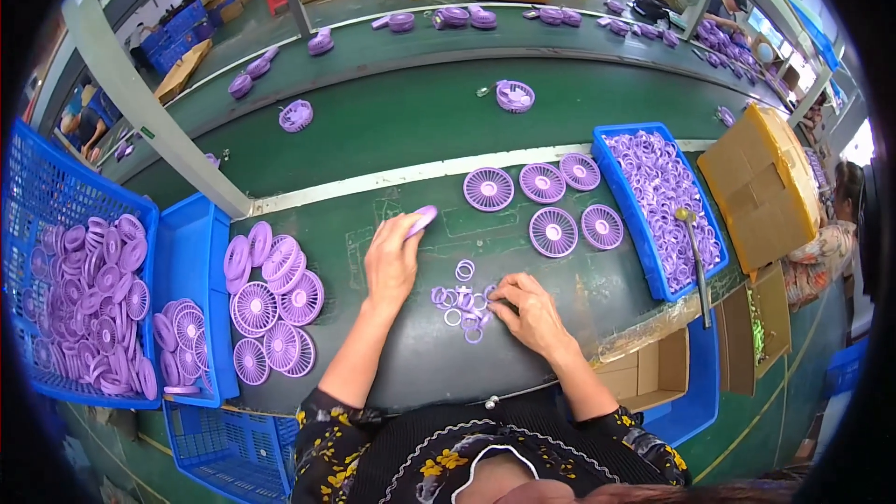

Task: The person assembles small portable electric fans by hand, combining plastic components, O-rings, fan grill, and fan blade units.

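My left hand (pixel 390 261) is closed on a purple round grille (pixel 423 219), held tilted above the dark work surface and seen nearly edge-on. On the right, my right hand (pixel 525 303) has its fingertips down at the edge of a small heap of purple rings (pixel 459 306); whether a ring is between them I cannot make out. Several purple grilles (pixel 488 189) lie flat beyond the heap, with yellowish centres showing on some. To the left of my left forearm, more purple grilles (pixel 282 345) lie in an overlapping pile.
At the right stands a blue tray (pixel 602 145) full of purple rings, with a hammer-like tool (pixel 700 271) across its rim. Beside it is a cardboard box (pixel 761 187). Blue crates (pixel 140 205) of grilles stand left. A green conveyor (pixel 392 131) carries purple fan parts; people work beyond.
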Available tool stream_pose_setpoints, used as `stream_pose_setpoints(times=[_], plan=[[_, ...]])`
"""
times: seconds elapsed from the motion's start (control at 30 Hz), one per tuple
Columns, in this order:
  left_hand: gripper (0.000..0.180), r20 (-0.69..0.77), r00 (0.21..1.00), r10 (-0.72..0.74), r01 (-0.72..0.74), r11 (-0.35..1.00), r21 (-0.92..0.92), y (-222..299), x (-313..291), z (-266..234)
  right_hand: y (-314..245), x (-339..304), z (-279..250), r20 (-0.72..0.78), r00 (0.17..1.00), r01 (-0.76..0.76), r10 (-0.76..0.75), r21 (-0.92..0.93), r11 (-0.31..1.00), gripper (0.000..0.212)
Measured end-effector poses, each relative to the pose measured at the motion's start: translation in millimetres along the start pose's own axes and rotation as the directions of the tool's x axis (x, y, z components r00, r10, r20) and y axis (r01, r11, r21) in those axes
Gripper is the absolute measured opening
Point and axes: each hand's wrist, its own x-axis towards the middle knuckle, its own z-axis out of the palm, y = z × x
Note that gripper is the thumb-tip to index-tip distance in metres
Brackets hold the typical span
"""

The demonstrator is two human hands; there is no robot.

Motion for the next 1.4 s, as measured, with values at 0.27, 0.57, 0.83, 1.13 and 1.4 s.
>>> stream_pose_setpoints(times=[0.27, 0.57, 0.83, 1.13, 1.4], plan=[[0.040, 0.211, 0.972, 0.105, -0.159, 0.954, 0.255, -29, 29, 37, -11, -6, 0, 0.030, 0.996, -0.090, 0.086, 0.216, 0.972, 0.008], [0.056, -0.045, 0.997, -0.056, 0.070, 0.894, 0.443, -31, 10, -99, 13, -14, -2, 0.225, 0.849, -0.415, 0.478, 0.844, 0.339, 0.008], [0.050, -0.164, 0.865, -0.474, 0.422, 0.509, 0.750, -105, 39, -178, -15, -2, 6, 0.250, 0.875, -0.411, 0.416, 0.837, 0.361, 0.010], [0.031, -0.271, 0.960, -0.075, 0.245, 0.696, 0.675, -92, 15, -195, -28, 10, 11, 0.323, 0.871, -0.457, 0.370, 0.807, 0.374, 0.021], [0.027, 0.182, 0.860, -0.476, 0.485, 0.655, -0.579, 4, -58, -99, -37, 15, 12, 0.379, 0.880, -0.430, 0.286, 0.891, 0.143, 0.025]])
